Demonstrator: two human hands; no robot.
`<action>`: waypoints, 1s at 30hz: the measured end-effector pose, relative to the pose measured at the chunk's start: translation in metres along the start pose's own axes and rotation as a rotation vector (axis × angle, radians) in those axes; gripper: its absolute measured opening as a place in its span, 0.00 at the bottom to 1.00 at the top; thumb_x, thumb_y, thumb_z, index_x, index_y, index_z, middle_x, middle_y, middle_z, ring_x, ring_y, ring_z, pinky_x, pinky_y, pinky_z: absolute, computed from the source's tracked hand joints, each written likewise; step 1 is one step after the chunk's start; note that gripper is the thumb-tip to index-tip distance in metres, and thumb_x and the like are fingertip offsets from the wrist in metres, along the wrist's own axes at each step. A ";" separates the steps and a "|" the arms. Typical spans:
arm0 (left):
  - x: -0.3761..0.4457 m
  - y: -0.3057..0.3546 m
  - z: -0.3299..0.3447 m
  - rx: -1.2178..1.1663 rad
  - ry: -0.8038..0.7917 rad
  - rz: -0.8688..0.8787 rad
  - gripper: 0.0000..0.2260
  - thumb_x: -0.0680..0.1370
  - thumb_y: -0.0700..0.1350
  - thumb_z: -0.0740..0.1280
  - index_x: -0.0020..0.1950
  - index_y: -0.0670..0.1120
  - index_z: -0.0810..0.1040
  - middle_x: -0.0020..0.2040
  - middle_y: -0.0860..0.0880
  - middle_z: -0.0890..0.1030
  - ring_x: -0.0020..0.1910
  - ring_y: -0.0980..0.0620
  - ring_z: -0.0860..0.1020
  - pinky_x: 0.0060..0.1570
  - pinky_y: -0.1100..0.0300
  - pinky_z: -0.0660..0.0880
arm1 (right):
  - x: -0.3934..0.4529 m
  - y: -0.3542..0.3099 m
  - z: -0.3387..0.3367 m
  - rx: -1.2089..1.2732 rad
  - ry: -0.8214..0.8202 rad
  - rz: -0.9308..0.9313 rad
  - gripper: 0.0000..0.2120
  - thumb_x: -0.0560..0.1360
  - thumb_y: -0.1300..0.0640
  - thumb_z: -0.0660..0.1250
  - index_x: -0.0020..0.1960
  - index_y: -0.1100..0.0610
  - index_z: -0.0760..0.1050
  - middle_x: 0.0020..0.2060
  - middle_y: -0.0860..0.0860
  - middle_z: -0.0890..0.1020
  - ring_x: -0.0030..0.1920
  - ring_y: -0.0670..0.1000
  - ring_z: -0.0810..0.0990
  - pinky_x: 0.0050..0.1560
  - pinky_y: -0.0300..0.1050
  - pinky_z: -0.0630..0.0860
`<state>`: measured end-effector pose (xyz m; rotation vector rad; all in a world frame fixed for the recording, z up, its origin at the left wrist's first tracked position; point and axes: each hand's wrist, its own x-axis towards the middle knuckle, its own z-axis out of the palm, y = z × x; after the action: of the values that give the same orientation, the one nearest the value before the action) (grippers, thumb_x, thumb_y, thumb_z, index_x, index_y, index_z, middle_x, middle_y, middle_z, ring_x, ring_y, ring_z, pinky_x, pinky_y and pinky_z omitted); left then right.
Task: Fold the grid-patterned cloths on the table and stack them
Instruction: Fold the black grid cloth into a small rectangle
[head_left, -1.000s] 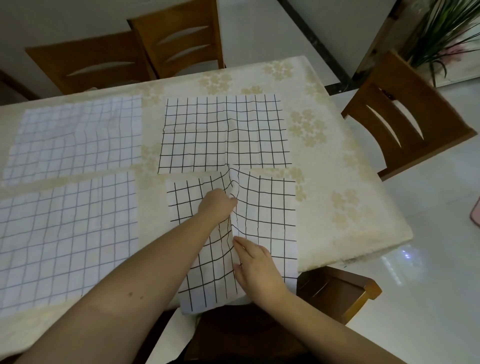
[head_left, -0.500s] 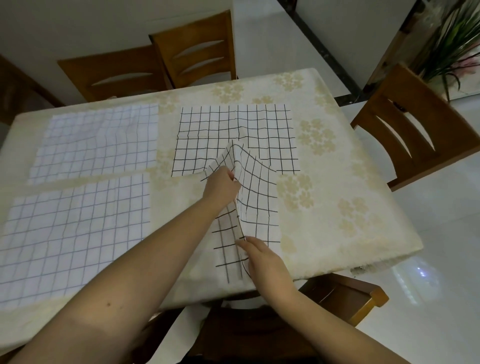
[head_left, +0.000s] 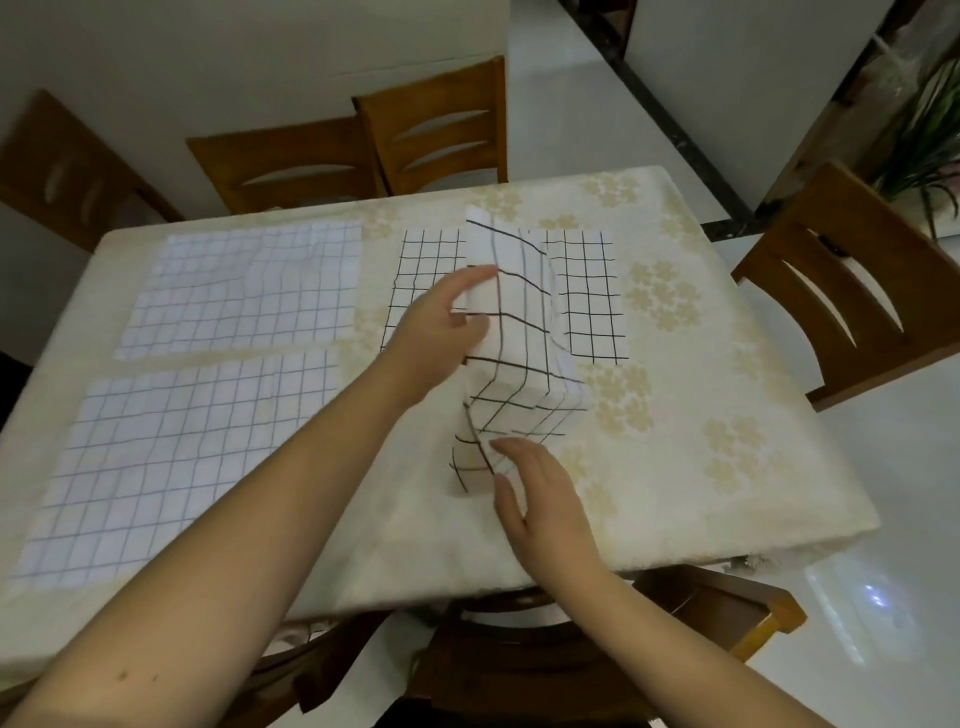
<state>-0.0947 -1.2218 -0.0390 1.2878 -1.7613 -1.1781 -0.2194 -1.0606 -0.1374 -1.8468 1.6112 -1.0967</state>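
Observation:
A white cloth with a bold black grid (head_left: 519, 358) is lifted off the table (head_left: 727, 493), doubled lengthwise into a narrow strip. My left hand (head_left: 439, 332) grips its upper part between thumb and fingers. My right hand (head_left: 540, 506) pinches its lower end near the table's front. Behind it a second black-grid cloth (head_left: 592, 296) lies flat, partly hidden. Two cloths with a thin blue grid lie flat on the left, one at the back (head_left: 249, 291), one at the front (head_left: 171, 457).
The table carries a cream cloth with pale flower prints. Wooden chairs stand at the far side (head_left: 431, 135), at the right (head_left: 852, 280) and under the front edge (head_left: 717, 613). A potted plant (head_left: 930, 135) stands at the top right. The floor is glossy white.
The near black-grid cloth went from lying flat with a centre crease to being lifted and doubled. My left hand rose and moved away from me with it. The camera tilted up.

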 end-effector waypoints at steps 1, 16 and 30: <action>-0.003 -0.006 -0.010 -0.058 0.046 -0.024 0.18 0.81 0.40 0.63 0.68 0.57 0.74 0.70 0.59 0.70 0.47 0.69 0.76 0.51 0.67 0.74 | 0.001 0.001 -0.002 0.001 0.015 0.013 0.17 0.80 0.52 0.57 0.67 0.55 0.72 0.61 0.49 0.76 0.62 0.47 0.73 0.63 0.39 0.69; -0.028 -0.177 -0.060 -0.424 0.370 -0.678 0.09 0.80 0.42 0.66 0.55 0.54 0.81 0.53 0.45 0.80 0.42 0.51 0.76 0.42 0.57 0.76 | -0.008 0.023 0.041 -0.228 -0.179 0.257 0.23 0.79 0.57 0.63 0.73 0.56 0.66 0.67 0.52 0.74 0.67 0.52 0.71 0.67 0.38 0.61; -0.046 -0.174 -0.044 -0.578 0.158 -0.511 0.34 0.76 0.47 0.72 0.75 0.64 0.58 0.71 0.45 0.65 0.67 0.52 0.71 0.71 0.46 0.65 | 0.010 0.021 0.061 -0.157 -0.182 0.383 0.25 0.80 0.55 0.61 0.76 0.51 0.61 0.71 0.48 0.70 0.71 0.49 0.67 0.69 0.41 0.62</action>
<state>0.0220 -1.2104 -0.1821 1.4416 -0.8858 -1.6536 -0.1833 -1.0845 -0.1869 -1.5836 1.8803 -0.6350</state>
